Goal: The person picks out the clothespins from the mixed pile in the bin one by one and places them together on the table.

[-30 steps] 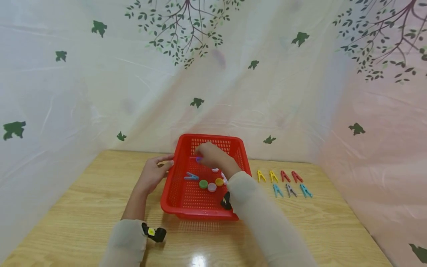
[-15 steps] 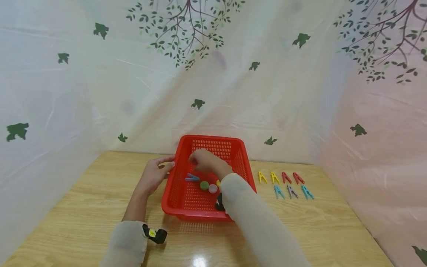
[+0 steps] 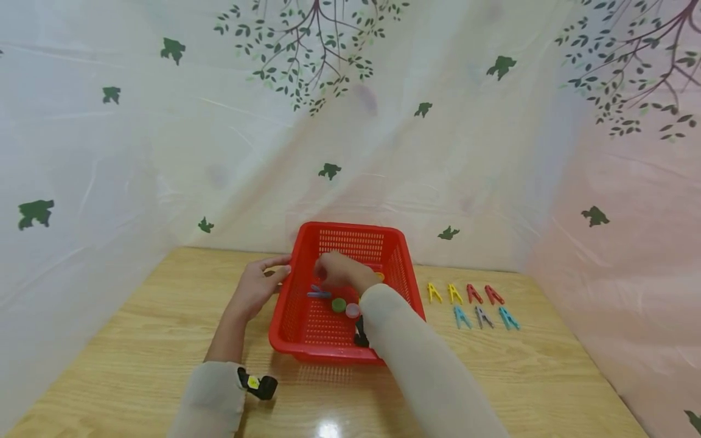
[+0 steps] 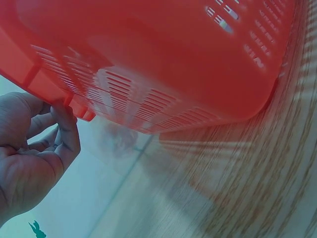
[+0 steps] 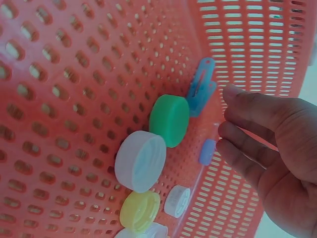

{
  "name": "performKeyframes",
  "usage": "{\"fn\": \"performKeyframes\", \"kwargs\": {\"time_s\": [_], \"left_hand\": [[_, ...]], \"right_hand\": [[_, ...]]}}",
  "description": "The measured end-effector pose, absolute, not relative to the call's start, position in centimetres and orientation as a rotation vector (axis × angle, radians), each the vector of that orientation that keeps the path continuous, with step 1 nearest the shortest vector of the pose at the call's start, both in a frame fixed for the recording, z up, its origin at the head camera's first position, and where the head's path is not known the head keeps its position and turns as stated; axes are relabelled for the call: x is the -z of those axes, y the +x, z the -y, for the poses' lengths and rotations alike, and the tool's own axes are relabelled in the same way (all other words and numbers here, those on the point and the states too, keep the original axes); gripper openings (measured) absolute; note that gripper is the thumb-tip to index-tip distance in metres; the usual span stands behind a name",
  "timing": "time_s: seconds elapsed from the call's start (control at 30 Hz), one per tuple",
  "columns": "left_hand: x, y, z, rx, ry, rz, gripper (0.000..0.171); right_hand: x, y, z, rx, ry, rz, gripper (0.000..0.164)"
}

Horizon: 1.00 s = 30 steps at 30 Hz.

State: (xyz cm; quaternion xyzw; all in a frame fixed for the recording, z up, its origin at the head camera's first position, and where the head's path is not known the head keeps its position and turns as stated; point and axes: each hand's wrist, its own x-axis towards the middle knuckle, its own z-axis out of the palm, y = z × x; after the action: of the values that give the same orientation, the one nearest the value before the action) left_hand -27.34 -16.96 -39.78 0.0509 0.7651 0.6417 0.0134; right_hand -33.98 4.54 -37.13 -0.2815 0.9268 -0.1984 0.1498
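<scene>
My left hand (image 3: pixel 258 285) grips the left rim of a red plastic basket (image 3: pixel 279 322); in the left wrist view its fingers curl at the rim's edge. My right hand (image 3: pixel 339 269) is inside the basket, just beside a blue clothespin (image 5: pixel 202 87). In the right wrist view, its fingers are extended, with nothing seen between them. Near the clothespin lie a green bottle cap (image 5: pixel 169 120), a pale pink cap (image 5: pixel 141 161), a yellow cap (image 5: pixel 140 210), a white cap (image 5: pixel 177 201) and a small purple piece (image 5: pixel 207 151), close to my fingertips.
Several clothespins lie in two rows on the wooden table right of the basket: yellow (image 3: pixel 434 292) and red (image 3: pixel 474 294) at the back, light blue (image 3: pixel 462 317) and grey (image 3: pixel 483 317) in front. A printed curtain (image 3: pixel 383 164) stands behind the table.
My right hand has come from the back of the basket down toward the blue clothespin. My left hand stays on the rim. The head view has shifted slightly.
</scene>
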Motion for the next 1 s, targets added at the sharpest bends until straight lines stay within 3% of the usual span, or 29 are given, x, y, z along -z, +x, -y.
{"fn": "performKeyframes", "kwargs": {"time_s": [0.2,0.53,0.77,1.0], "left_hand": [[41.0,-28.2,17.1,-2.022,0.174,-2.396,0.038],[41.0,-28.3,17.1,-2.023,0.185,-2.407,0.037],[41.0,-28.4,17.2,-2.021,0.178,-2.410,0.037],[40.9,-28.2,17.1,-2.025,0.180,-2.407,0.037]], "right_hand": [[37.7,-34.4,-4.2,0.485,-0.833,-2.638,0.020],[38.3,-34.1,-4.7,0.563,-0.704,-2.612,0.026],[38.6,-33.3,-5.3,0.857,-0.358,-2.543,0.037],[38.7,-33.5,-5.6,0.856,-0.453,-2.580,0.034]]}}
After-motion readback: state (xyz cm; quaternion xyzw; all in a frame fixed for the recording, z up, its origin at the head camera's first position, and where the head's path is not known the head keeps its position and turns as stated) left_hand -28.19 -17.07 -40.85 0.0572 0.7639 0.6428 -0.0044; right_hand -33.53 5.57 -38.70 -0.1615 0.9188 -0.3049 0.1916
